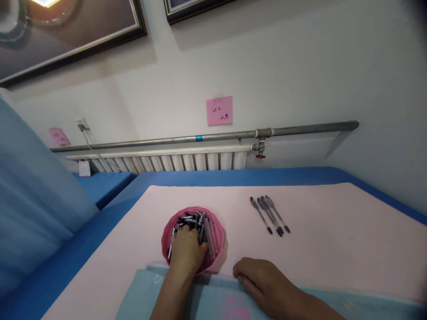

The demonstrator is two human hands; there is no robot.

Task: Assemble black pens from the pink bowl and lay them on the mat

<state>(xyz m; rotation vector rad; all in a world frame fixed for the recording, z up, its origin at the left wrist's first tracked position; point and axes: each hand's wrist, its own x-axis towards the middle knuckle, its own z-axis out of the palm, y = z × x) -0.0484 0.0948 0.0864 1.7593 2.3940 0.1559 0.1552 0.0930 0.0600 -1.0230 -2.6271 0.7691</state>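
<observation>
A pink scalloped bowl [220, 242] holds a pile of black, silver and clear pen parts [191, 218]. My left hand [187, 249] reaches into this bowl from the near side, its fingers bent down among the parts. The fingertips are hidden there, so I cannot make out whether they grip anything. To the right of the bowl my right hand [262, 282] rests at the edge of a light blue patterned cloth [213, 295], fingers curled closed with nothing showing in them. Beyond it, several clear pens with black ends [268, 215] lie side by side at a slant.
A pink sheet [316, 249] covers most of the blue table [227, 177]. Behind it are a white radiator [187, 161], a grey pipe [300, 130] and a red-handled valve [260, 155]. A blue curtain [36, 200] hangs at the left. A pink note [219, 110] is on the wall.
</observation>
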